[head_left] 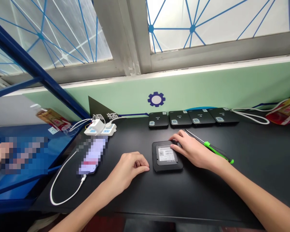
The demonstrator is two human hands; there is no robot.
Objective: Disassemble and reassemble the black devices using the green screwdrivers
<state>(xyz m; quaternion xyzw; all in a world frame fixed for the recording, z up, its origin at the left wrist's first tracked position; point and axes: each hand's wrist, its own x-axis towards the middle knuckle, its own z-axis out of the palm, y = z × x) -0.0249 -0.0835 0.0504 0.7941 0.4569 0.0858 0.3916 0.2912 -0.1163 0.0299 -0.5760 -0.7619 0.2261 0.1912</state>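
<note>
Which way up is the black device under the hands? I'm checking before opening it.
Label side up: the black device lies flat on the table, its white label facing the camera.
</note>
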